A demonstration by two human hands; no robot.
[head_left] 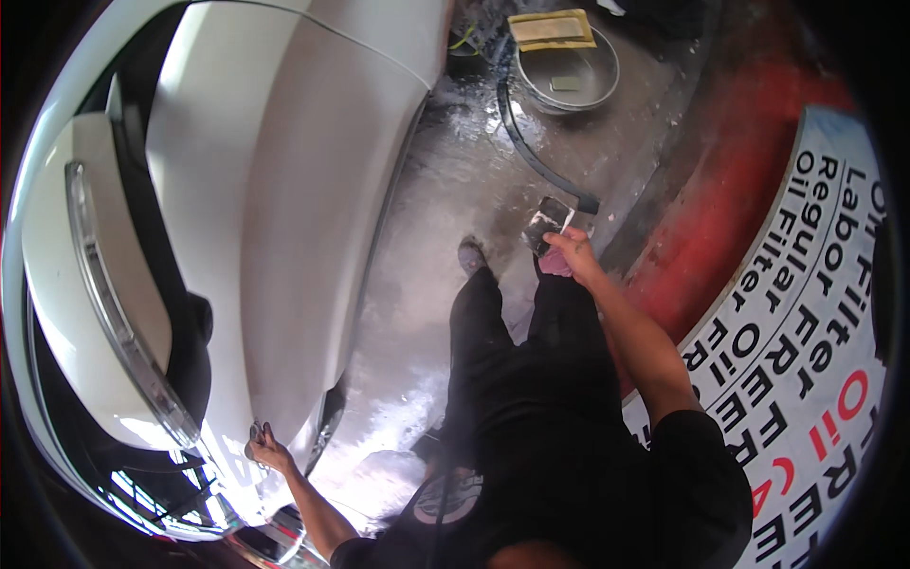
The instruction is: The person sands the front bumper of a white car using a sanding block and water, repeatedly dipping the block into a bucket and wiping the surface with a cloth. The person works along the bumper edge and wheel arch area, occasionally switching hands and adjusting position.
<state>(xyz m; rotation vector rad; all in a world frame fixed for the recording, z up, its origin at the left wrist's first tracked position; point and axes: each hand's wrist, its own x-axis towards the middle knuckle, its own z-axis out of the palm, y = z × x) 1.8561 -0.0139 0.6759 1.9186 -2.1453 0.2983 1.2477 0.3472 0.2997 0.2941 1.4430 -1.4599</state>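
In my right hand (pixel 573 252) is a dark rectangular block (pixel 547 224) smeared with white, gripped at its near edge in front of my right leg. A pinkish shape (pixel 557 265) shows just below these fingers; whether it is a cloth or part of my shoe I cannot tell. My left hand (pixel 268 449) is at the lower part of a pale car body panel (pixel 303 209), its dark-tipped fingers apart. Whether the fingertips touch the panel is unclear.
The car's side mirror (pixel 100 284) juts out at the left. Ahead, a round bucket (pixel 607 85) has a yellow-edged flat pad (pixel 552 30) across its rim and a pale green bar (pixel 566 83) inside. A black strip (pixel 526 147) curves over the wet floor. A printed board (pixel 758 351) stands right.
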